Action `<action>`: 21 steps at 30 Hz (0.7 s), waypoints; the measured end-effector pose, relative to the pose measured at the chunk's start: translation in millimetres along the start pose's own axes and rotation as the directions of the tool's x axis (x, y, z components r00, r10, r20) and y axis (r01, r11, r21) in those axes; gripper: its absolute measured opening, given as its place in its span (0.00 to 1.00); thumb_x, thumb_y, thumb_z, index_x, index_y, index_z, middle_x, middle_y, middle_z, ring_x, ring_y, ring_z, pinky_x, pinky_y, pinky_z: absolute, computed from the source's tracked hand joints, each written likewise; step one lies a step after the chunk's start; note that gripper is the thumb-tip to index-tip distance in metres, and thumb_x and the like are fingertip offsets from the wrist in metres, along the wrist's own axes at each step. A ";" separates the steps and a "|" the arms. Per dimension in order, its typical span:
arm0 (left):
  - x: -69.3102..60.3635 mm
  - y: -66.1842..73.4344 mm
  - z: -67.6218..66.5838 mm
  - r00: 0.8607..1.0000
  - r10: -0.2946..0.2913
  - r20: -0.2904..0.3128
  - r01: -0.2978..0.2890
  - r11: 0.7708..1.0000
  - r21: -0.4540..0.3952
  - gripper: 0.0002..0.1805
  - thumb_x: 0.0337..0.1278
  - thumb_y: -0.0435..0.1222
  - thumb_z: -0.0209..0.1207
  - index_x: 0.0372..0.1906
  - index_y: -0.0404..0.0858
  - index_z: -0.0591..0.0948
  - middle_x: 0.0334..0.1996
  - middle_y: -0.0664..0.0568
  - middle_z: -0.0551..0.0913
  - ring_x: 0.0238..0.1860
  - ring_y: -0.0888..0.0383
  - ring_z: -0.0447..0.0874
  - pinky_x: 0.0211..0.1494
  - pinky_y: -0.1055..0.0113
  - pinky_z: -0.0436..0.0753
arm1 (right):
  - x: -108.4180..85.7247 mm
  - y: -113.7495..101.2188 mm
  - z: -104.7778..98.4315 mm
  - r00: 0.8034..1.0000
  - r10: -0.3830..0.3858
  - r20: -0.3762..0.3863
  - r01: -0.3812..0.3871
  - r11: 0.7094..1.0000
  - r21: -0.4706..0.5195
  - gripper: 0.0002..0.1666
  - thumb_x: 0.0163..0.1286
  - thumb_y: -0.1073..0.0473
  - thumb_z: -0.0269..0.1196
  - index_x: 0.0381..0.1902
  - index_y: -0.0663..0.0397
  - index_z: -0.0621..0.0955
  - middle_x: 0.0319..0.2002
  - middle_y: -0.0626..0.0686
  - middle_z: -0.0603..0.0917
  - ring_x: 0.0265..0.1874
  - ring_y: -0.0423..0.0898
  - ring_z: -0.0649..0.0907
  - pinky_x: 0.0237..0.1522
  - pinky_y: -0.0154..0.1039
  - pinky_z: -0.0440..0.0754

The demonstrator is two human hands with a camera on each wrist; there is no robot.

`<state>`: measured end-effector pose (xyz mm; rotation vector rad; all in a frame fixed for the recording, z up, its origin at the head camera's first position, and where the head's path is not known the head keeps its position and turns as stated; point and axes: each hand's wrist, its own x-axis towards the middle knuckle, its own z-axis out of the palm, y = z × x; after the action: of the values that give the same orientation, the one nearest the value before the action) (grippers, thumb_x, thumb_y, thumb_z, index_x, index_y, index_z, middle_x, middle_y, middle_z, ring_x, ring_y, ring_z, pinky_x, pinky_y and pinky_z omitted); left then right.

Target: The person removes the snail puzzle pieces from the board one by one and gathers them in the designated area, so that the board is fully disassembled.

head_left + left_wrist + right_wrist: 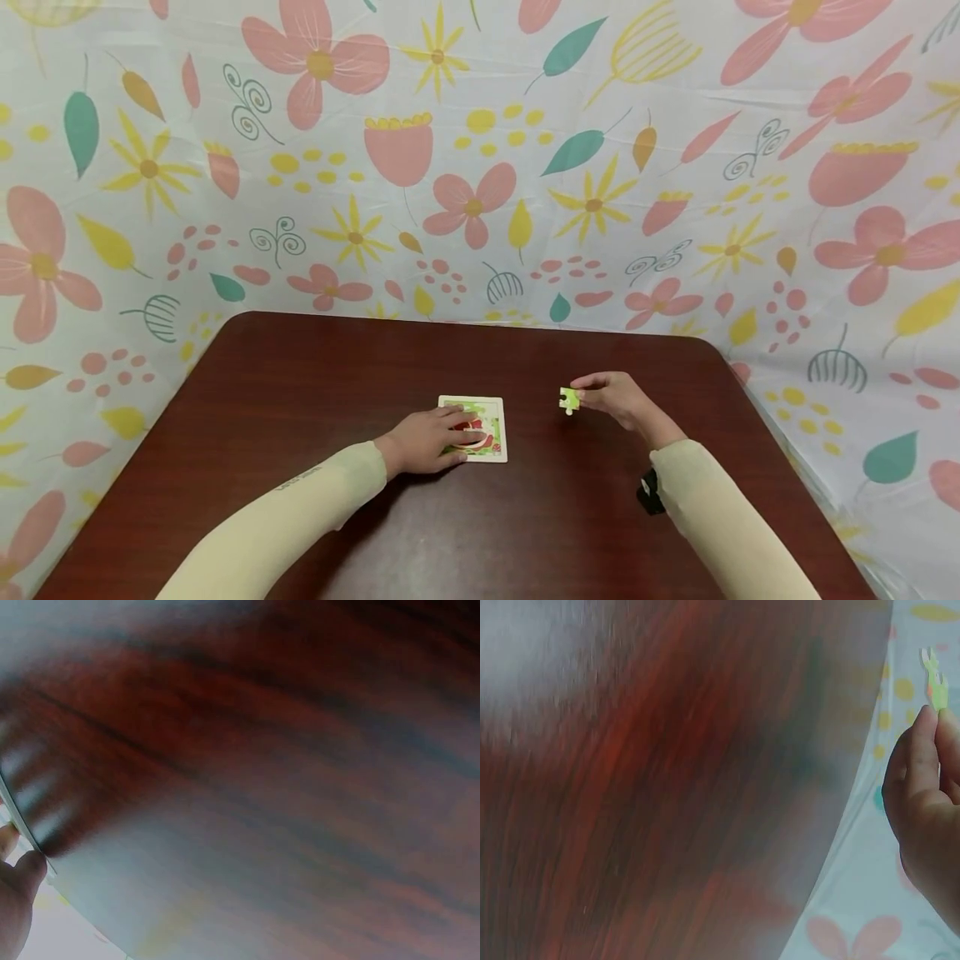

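A square jigsaw puzzle (489, 413) with a pale frame and a green, red and white picture lies flat on the table. My left hand (427, 442) rests across its left part with fingers spread, covering some of the picture. At the edge of the left wrist view, only part of that hand (19, 896) shows, by the puzzle's rim. To the right, above the table, my right hand (621, 400) pinches a small green-and-white puzzle piece (567, 401) between thumb and fingertips. The right wrist view shows the same piece (936, 690) held upright, nearly edge-on.
A dark reddish-brown table (300, 358) with rounded far corners lies under both hands. Behind it and at its sides hangs a white cloth (480, 108) printed with flowers and leaves. A small black object (650, 492) shows beside the right forearm.
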<state>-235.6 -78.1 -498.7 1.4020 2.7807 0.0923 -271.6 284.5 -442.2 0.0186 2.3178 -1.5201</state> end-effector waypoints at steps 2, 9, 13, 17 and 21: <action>0.4 0.5 -0.1 1.000 -0.010 0.009 0.010 1.000 -0.009 0.24 0.77 0.51 0.51 0.73 0.59 0.74 0.76 0.53 0.70 0.76 0.48 0.69 0.68 0.54 0.81 | 0.3 1.6 -7.1 1.000 0.011 0.001 -0.011 1.000 0.007 0.22 0.78 0.66 0.57 0.64 0.76 0.75 0.60 0.63 0.80 0.40 0.31 0.86 0.59 0.41 0.86; 0.8 1.4 -2.3 1.000 -0.007 0.012 0.007 1.000 -0.005 0.24 0.77 0.50 0.52 0.73 0.58 0.73 0.76 0.52 0.70 0.76 0.48 0.70 0.67 0.54 0.81 | -3.1 12.4 -24.7 1.000 0.003 0.002 -0.003 0.999 -0.037 0.24 0.79 0.66 0.56 0.65 0.78 0.73 0.62 0.67 0.78 0.41 0.29 0.85 0.58 0.40 0.86; 0.9 1.6 -2.6 1.000 -0.016 0.023 0.016 1.000 -0.005 0.25 0.77 0.50 0.52 0.74 0.58 0.73 0.77 0.52 0.70 0.76 0.48 0.69 0.68 0.54 0.81 | -4.5 24.4 -36.5 1.000 -0.003 -0.006 0.002 0.999 -0.050 0.23 0.78 0.67 0.57 0.64 0.80 0.74 0.54 0.59 0.84 0.39 0.29 0.85 0.52 0.36 0.88; 1.8 1.9 -2.4 0.999 -0.030 0.036 0.031 1.000 -0.007 0.25 0.77 0.50 0.52 0.74 0.59 0.73 0.77 0.53 0.69 0.76 0.48 0.69 0.68 0.54 0.81 | -6.4 35.3 -48.1 1.000 0.001 -0.010 -0.002 0.998 -0.061 0.23 0.77 0.68 0.57 0.62 0.82 0.74 0.47 0.50 0.85 0.37 0.29 0.85 0.47 0.32 0.87; 1.6 1.9 -2.0 0.999 -0.032 0.033 0.032 0.999 -0.009 0.25 0.77 0.50 0.52 0.74 0.58 0.73 0.77 0.53 0.69 0.76 0.48 0.69 0.68 0.53 0.81 | -7.3 42.8 -57.5 1.000 0.006 -0.015 -0.007 0.996 -0.085 0.22 0.76 0.69 0.57 0.61 0.82 0.75 0.46 0.49 0.86 0.36 0.30 0.85 0.45 0.31 0.87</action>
<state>-235.2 -75.8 -496.6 1.3437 2.7714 0.0818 -272.8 354.8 -457.6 0.0155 2.3898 -1.4217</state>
